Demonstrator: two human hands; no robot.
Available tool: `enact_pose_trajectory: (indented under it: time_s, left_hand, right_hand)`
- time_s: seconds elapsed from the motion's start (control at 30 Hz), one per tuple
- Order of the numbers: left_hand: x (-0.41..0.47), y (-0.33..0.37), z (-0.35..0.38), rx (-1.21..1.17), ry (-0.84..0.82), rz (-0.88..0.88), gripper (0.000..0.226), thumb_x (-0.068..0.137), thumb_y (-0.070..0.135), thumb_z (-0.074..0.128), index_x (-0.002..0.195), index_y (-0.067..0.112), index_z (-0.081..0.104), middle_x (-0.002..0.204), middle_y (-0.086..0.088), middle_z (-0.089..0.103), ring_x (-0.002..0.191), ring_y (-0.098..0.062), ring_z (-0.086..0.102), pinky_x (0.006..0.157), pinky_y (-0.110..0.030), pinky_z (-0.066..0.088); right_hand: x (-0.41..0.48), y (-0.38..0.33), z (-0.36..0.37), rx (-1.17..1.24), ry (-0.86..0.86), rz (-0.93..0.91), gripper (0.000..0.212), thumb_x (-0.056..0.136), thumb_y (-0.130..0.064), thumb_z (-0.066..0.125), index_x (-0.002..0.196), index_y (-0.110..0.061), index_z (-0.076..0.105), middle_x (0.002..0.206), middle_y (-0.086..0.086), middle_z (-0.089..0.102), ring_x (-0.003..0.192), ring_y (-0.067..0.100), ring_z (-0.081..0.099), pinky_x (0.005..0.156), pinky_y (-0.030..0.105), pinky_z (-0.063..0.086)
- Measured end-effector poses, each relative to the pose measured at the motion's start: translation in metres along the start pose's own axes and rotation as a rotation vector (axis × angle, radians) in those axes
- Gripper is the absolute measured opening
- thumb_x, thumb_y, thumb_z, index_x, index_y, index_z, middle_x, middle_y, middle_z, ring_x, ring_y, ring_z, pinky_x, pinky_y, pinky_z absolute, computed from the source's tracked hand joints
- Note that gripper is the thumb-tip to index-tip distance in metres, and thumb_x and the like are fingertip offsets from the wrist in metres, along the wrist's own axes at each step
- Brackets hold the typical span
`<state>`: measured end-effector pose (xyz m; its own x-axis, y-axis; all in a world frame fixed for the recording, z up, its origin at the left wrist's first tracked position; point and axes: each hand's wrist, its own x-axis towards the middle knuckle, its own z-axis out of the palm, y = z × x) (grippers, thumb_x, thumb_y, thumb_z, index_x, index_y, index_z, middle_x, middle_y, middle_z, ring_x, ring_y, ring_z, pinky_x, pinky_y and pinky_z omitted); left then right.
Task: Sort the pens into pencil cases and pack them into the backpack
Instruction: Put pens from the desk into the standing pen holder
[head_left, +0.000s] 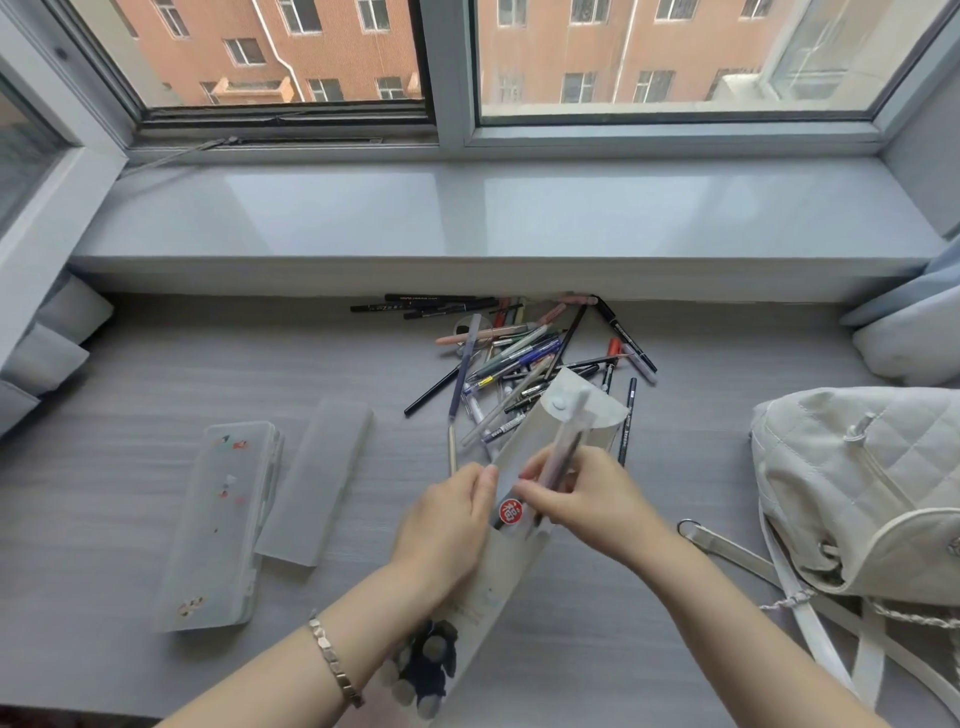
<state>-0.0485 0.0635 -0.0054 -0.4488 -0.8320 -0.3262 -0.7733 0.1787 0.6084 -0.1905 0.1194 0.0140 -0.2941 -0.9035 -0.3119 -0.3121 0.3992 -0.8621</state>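
Head view: left hand (447, 519) grips the flap pencil case (511, 564) at its mouth; right hand (587, 499) pinches two pens (563, 457). Keep the mouth wide and feed the tips straight down. The held pens rise toward the right hand's 11 o'clock; the loose pen pile (519, 358) lies at 12, the backpack (872, 478) at 3.

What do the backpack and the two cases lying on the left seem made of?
Backpack: probably off-white faux leather, judging by quilted stitching and soft sheen. Stickered case: frosted translucent hard plastic, rigid moulded edges. Plain case: matte translucent plastic, seemingly.
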Motion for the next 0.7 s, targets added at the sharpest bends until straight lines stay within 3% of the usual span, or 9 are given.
enact_pose_trajectory:
  time_s: [0.07, 0.17, 0.27, 0.33, 0.43, 0.5, 0.6, 0.7]
  left_hand:
    - [0.001, -0.001, -0.002, 0.019, 0.009, 0.016, 0.038, 0.097, 0.041, 0.028, 0.089, 0.015, 0.054, 0.092, -0.011, 0.067, 0.092, -0.034, 0.058, 0.079, -0.040, 0.048]
    - [0.002, -0.001, -0.004, 0.039, 0.018, 0.031, 0.039, 0.098, 0.041, 0.027, 0.093, 0.015, 0.055, 0.094, -0.011, 0.067, 0.093, -0.033, 0.059, 0.079, -0.040, 0.048]
    - [0.004, 0.000, -0.003, 0.032, 0.038, 0.022, 0.038, 0.098, 0.041, 0.027, 0.093, 0.015, 0.055, 0.093, -0.011, 0.067, 0.092, -0.034, 0.059, 0.079, -0.041, 0.048]
    - [0.005, 0.003, -0.003, 0.021, 0.056, 0.016, 0.037, 0.097, 0.041, 0.027, 0.093, 0.016, 0.054, 0.090, -0.011, 0.067, 0.090, -0.034, 0.059, 0.077, -0.041, 0.048]
    - [0.006, 0.007, -0.002, 0.041, 0.062, 0.019, 0.038, 0.098, 0.042, 0.025, 0.095, 0.016, 0.054, 0.090, -0.011, 0.067, 0.090, -0.034, 0.059, 0.077, -0.040, 0.048]
    - [0.007, 0.009, -0.003, 0.035, 0.067, 0.007, 0.039, 0.098, 0.042, 0.025, 0.095, 0.016, 0.054, 0.091, -0.011, 0.067, 0.091, -0.035, 0.059, 0.077, -0.040, 0.048]
    - [0.013, 0.011, -0.003, 0.006, 0.058, -0.062, 0.040, 0.098, 0.042, 0.025, 0.094, 0.016, 0.055, 0.098, -0.010, 0.067, 0.096, -0.034, 0.057, 0.078, -0.038, 0.045]
    - [0.024, 0.006, -0.005, -0.042, 0.051, -0.154, 0.040, 0.098, 0.042, 0.023, 0.074, 0.018, 0.045, 0.096, -0.014, 0.065, 0.096, -0.036, 0.056, 0.079, -0.038, 0.043]
  right_hand:
    - [0.003, 0.004, 0.003, 0.047, 0.063, -0.015, 0.014, 0.071, -0.016, 0.076, 0.070, -0.019, 0.062, 0.063, -0.007, 0.060, 0.054, 0.000, 0.050, 0.059, 0.020, 0.044]
    - [0.009, 0.003, 0.001, 0.146, 0.221, -0.033, 0.024, 0.070, -0.010, 0.072, 0.087, -0.021, 0.059, 0.077, 0.000, 0.065, 0.060, 0.007, 0.054, 0.065, 0.032, 0.049]
    - [0.012, 0.002, 0.005, 0.031, 0.208, -0.011, 0.058, 0.071, -0.010, 0.066, 0.120, -0.027, 0.041, 0.095, -0.004, 0.062, 0.061, 0.006, 0.050, 0.069, 0.034, 0.049]
    - [0.013, 0.003, 0.006, -0.146, 0.235, 0.004, 0.061, 0.073, -0.017, 0.065, 0.129, -0.024, 0.040, 0.110, -0.001, 0.058, 0.084, 0.014, 0.057, 0.083, 0.037, 0.050]
    - [0.016, 0.003, 0.008, -0.307, 0.329, 0.000, 0.051, 0.077, -0.029, 0.063, 0.127, -0.022, 0.052, 0.125, 0.001, 0.050, 0.119, 0.018, 0.046, 0.095, 0.033, 0.042]
    - [0.020, 0.006, 0.012, -0.400, 0.398, -0.053, 0.045, 0.078, -0.031, 0.064, 0.120, -0.015, 0.059, 0.119, 0.003, 0.057, 0.118, 0.023, 0.045, 0.093, 0.035, 0.044]
    - [0.029, 0.018, 0.016, -0.554, 0.424, -0.190, 0.034, 0.073, -0.022, 0.065, 0.104, -0.008, 0.067, 0.101, 0.009, 0.066, 0.102, 0.030, 0.052, 0.083, 0.041, 0.052]
    - [0.034, 0.024, 0.015, -0.418, 0.402, -0.384, 0.029, 0.076, -0.022, 0.059, 0.099, -0.007, 0.067, 0.101, 0.006, 0.066, 0.101, 0.019, 0.046, 0.094, 0.029, 0.042]
